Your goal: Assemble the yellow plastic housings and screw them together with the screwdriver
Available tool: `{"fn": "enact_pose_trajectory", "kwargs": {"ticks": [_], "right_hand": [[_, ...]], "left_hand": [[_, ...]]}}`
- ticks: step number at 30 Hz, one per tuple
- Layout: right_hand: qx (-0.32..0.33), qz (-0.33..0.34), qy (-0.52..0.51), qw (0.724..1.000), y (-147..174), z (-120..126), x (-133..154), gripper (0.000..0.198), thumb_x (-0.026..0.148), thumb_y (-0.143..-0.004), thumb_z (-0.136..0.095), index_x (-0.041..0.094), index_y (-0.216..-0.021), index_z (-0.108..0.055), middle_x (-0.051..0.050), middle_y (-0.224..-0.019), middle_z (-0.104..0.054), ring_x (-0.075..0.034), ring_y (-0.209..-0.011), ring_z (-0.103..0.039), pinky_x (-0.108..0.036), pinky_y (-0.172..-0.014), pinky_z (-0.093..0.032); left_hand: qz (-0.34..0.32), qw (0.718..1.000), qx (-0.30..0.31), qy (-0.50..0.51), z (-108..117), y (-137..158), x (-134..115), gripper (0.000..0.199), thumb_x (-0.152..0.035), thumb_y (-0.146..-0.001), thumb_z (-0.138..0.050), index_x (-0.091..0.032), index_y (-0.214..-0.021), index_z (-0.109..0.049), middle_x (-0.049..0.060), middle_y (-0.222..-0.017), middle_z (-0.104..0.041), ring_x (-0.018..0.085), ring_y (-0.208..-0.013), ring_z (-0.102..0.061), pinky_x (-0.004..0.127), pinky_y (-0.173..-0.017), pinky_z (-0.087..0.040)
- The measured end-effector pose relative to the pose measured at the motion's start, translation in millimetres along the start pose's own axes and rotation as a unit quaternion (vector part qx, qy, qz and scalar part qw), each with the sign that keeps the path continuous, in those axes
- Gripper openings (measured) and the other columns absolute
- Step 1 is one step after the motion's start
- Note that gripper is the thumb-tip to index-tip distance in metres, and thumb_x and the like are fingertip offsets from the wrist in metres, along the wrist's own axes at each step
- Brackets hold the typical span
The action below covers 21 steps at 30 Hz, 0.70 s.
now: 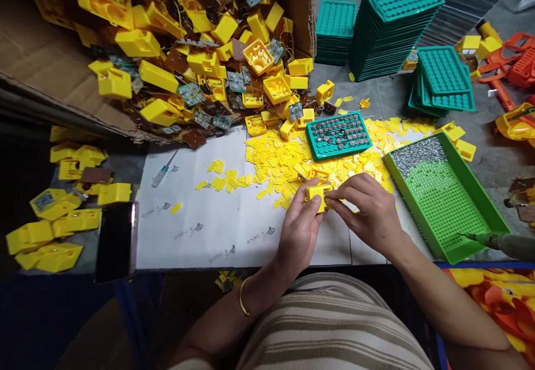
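Observation:
My left hand (299, 226) is closed around a small yellow plastic housing (314, 193), which has a dotted patch of holes on its face. My right hand (368, 207) pinches at the housing's right side, where a dark opening shows. What lies between the right fingertips is too small to make out. Just beyond the hands, a teal tray (339, 154) of small round metal pieces rests on a spread of thin yellow plastic pieces (276, 161). To the right stands a green perforated tray (453, 214) with small silvery screws (420, 155) heaped at its far end.
A cardboard box (45, 74) heaped with yellow housings and circuit boards fills the back left. Teal trays (393, 30) are stacked behind. A phone (117, 242) and a screwdriver (164, 170) lie left. A driver tip (480, 238) reaches over the green tray; orange parts (516, 63) lie far right.

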State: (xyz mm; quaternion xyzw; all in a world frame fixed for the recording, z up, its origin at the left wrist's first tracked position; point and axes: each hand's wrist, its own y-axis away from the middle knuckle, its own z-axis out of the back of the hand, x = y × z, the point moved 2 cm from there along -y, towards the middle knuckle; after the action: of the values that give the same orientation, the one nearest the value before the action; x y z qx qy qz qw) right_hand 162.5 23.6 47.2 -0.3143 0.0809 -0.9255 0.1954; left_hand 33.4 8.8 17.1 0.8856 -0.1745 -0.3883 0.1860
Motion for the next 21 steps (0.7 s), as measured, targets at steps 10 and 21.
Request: {"fn": "enact_pose_trajectory", "kwargs": {"ticks": [10,21], "right_hand": [[0.095,-0.112,-0.132,0.980,-4.1,-0.4,-6.7,0.010,0.023,-0.083,-0.066,0.020,-0.074,-0.064,-0.001,-0.076,-0.063,-0.016,-0.075,-0.058,-0.027,-0.062,-0.045],[0.146,-0.252,-0.451,0.844,-3.0,-16.0,-26.5,0.028,0.026,-0.074,-0.071,0.018,-0.099,-0.062,-0.002,-0.092,-0.061,-0.007,-0.060,-0.053,-0.022,-0.055,-0.049]], "left_hand": [[-0.030,0.992,-0.004,-0.119,14.5,5.7,2.6,0.029,-0.028,-0.083,-0.063,-0.024,-0.111,-0.062,0.006,-0.121,-0.062,0.023,-0.119,-0.052,0.036,-0.104,-0.037],[0.054,0.998,0.018,-0.021,5.2,8.4,2.3,0.024,-0.026,-0.086,-0.058,-0.021,-0.109,-0.062,0.007,-0.117,-0.066,0.025,-0.118,-0.056,0.042,-0.104,-0.040]]}}
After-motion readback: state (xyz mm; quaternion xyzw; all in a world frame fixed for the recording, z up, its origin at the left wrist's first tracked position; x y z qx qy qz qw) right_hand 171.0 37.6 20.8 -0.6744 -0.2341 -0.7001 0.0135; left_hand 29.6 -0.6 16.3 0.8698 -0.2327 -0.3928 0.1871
